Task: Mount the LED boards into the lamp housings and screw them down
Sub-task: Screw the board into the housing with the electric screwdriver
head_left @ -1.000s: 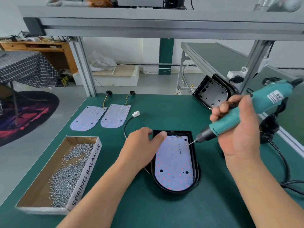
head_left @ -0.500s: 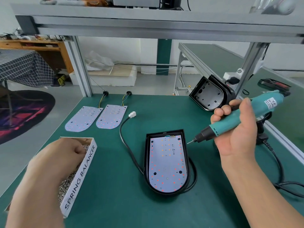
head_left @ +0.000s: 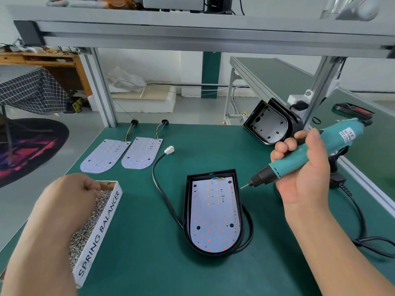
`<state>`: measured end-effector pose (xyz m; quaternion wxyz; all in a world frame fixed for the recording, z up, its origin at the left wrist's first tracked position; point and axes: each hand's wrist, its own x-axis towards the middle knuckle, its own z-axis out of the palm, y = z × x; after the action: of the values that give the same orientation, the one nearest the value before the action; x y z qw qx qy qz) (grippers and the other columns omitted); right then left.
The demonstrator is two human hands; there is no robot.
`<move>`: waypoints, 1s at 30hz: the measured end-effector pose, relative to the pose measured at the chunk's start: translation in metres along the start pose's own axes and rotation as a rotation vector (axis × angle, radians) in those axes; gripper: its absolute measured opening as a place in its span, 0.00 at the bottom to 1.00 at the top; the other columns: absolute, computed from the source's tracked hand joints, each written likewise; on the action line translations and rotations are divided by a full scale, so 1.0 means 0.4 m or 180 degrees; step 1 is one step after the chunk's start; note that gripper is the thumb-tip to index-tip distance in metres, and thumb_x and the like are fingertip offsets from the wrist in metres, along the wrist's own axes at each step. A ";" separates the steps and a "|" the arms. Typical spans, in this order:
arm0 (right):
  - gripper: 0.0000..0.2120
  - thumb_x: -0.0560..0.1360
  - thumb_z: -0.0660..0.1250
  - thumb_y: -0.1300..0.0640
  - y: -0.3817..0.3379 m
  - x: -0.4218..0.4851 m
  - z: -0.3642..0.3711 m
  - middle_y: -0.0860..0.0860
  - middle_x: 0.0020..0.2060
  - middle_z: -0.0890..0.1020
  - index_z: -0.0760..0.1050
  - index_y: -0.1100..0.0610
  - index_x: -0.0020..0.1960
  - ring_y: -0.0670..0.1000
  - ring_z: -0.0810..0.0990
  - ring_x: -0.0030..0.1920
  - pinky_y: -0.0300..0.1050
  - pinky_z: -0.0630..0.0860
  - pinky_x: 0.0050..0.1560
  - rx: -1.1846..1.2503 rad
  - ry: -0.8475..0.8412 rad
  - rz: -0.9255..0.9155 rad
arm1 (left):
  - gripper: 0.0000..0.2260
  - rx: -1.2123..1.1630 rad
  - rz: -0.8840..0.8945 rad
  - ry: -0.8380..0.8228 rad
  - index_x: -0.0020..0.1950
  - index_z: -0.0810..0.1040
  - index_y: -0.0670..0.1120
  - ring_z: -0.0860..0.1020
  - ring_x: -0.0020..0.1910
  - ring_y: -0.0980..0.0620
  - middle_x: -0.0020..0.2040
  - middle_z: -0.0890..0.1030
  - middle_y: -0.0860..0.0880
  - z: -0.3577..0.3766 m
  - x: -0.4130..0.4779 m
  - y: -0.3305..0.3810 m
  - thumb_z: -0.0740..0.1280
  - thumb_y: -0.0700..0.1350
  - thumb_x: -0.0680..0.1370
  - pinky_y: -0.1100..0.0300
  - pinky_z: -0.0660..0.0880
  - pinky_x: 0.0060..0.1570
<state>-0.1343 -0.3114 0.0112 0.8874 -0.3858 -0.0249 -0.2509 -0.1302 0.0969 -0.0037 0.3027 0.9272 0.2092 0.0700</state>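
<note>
On the tabletop straight before us lies a housing with a board seated in it. A cable loops round the housing's near end, runs back along its left side and ends in a connector farther off. Behind and to the left, two loose boards lie side by side. At our near left stands a box of screws, with our left hand in it. Right of the housing our right hand holds the screwdriver, its tip just beside the housing's right wall. At the far right an empty housing leans by a post.
</note>
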 end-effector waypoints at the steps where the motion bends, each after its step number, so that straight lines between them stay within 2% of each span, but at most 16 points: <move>1: 0.11 0.82 0.70 0.48 0.000 0.000 0.000 0.49 0.38 0.74 0.76 0.53 0.47 0.50 0.76 0.39 0.41 0.77 0.43 0.0003 0.0003 -0.0002 | 0.14 -0.0124 -0.0013 0.0003 0.36 0.84 0.51 0.80 0.36 0.38 0.34 0.84 0.44 -0.001 0.001 0.002 0.72 0.34 0.76 0.46 0.80 0.43; 3: 0.10 0.83 0.69 0.48 -0.001 0.000 0.000 0.49 0.38 0.74 0.76 0.53 0.47 0.50 0.76 0.39 0.41 0.77 0.43 -0.0005 -0.0006 -0.0006 | 0.16 -0.0262 0.0025 -0.0013 0.37 0.86 0.54 0.79 0.33 0.39 0.34 0.84 0.45 -0.003 0.000 0.002 0.72 0.34 0.76 0.46 0.80 0.41; 6: 0.10 0.83 0.69 0.49 0.000 0.000 0.001 0.49 0.38 0.74 0.76 0.53 0.47 0.50 0.76 0.39 0.41 0.77 0.43 -0.0017 -0.0020 -0.0002 | 0.22 -0.0249 0.0113 -0.0079 0.38 0.85 0.67 0.79 0.32 0.39 0.33 0.84 0.47 -0.008 -0.006 -0.002 0.75 0.37 0.76 0.47 0.80 0.39; 7: 0.10 0.83 0.69 0.49 0.000 0.001 0.001 0.49 0.38 0.74 0.76 0.53 0.47 0.50 0.76 0.39 0.41 0.76 0.43 -0.0020 -0.0019 0.0000 | 0.22 -0.0270 0.0112 -0.0101 0.38 0.85 0.67 0.80 0.33 0.39 0.33 0.84 0.47 -0.009 -0.006 -0.002 0.76 0.37 0.76 0.46 0.81 0.41; 11: 0.09 0.82 0.70 0.50 0.002 0.002 0.000 0.49 0.38 0.75 0.77 0.53 0.46 0.50 0.76 0.39 0.41 0.76 0.42 -0.0038 -0.0038 0.0021 | 0.15 -0.0173 -0.0001 -0.0052 0.37 0.86 0.53 0.82 0.34 0.38 0.31 0.83 0.45 -0.004 -0.003 0.002 0.71 0.35 0.78 0.47 0.81 0.44; 15: 0.08 0.83 0.68 0.51 0.001 0.000 0.004 0.48 0.37 0.75 0.77 0.52 0.45 0.49 0.77 0.39 0.41 0.76 0.41 -0.0043 -0.0074 0.0025 | 0.14 -0.0121 -0.0127 0.0014 0.38 0.84 0.50 0.83 0.31 0.41 0.26 0.82 0.47 0.000 -0.001 -0.003 0.67 0.37 0.81 0.51 0.81 0.42; 18: 0.08 0.83 0.68 0.52 0.000 -0.002 0.006 0.48 0.37 0.75 0.77 0.53 0.46 0.50 0.77 0.39 0.41 0.76 0.42 -0.0035 -0.0046 0.0013 | 0.12 -0.0230 -0.0157 -0.0039 0.40 0.85 0.54 0.84 0.33 0.43 0.28 0.84 0.50 -0.004 -0.009 -0.006 0.70 0.41 0.81 0.49 0.82 0.46; 21: 0.09 0.83 0.68 0.52 -0.001 -0.006 0.013 0.48 0.37 0.75 0.77 0.53 0.46 0.50 0.77 0.39 0.41 0.76 0.42 -0.0004 -0.0019 0.0017 | 0.19 -0.0637 0.0059 0.0091 0.42 0.83 0.68 0.85 0.37 0.42 0.31 0.85 0.50 -0.015 -0.024 0.012 0.72 0.42 0.80 0.40 0.84 0.49; 22: 0.09 0.83 0.68 0.51 -0.001 -0.008 0.017 0.48 0.37 0.75 0.77 0.53 0.46 0.50 0.77 0.39 0.41 0.76 0.42 0.0022 -0.0015 0.0029 | 0.18 -0.0786 0.0187 0.0165 0.45 0.82 0.69 0.85 0.38 0.44 0.32 0.86 0.51 -0.018 -0.032 0.023 0.72 0.43 0.80 0.39 0.85 0.49; 24: 0.09 0.83 0.68 0.50 -0.001 -0.015 0.026 0.49 0.38 0.74 0.76 0.54 0.47 0.50 0.76 0.39 0.41 0.76 0.42 0.0098 0.0003 0.0063 | 0.11 -0.1200 0.0511 0.0168 0.51 0.83 0.62 0.85 0.39 0.48 0.36 0.87 0.54 -0.018 -0.058 0.063 0.71 0.43 0.80 0.42 0.84 0.51; 26: 0.10 0.83 0.68 0.49 0.000 -0.027 0.035 0.49 0.38 0.73 0.76 0.54 0.47 0.50 0.76 0.39 0.41 0.76 0.42 0.0216 -0.0024 0.0104 | 0.08 -0.1694 0.0865 -0.0167 0.53 0.82 0.54 0.86 0.40 0.51 0.41 0.89 0.53 0.001 -0.096 0.114 0.70 0.40 0.82 0.47 0.83 0.47; 28: 0.11 0.84 0.67 0.49 0.003 -0.042 0.049 0.49 0.38 0.73 0.76 0.55 0.47 0.50 0.76 0.39 0.41 0.75 0.42 0.0342 -0.0114 0.0122 | 0.07 -0.2088 0.1136 -0.0745 0.53 0.80 0.50 0.88 0.41 0.51 0.43 0.89 0.50 0.035 -0.150 0.175 0.70 0.37 0.82 0.57 0.83 0.40; 30: 0.12 0.84 0.67 0.48 0.006 -0.058 0.065 0.49 0.38 0.73 0.76 0.55 0.47 0.50 0.76 0.39 0.41 0.75 0.41 0.0403 -0.0202 0.0127 | 0.04 -0.2438 0.1214 -0.1369 0.50 0.82 0.49 0.88 0.40 0.48 0.43 0.89 0.47 0.080 -0.212 0.230 0.73 0.39 0.78 0.62 0.81 0.35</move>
<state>-0.1497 -0.2821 0.0221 0.9137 -0.3371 -0.0611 -0.2187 -0.1666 -0.0237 0.0244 0.6407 0.7643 -0.0729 0.0029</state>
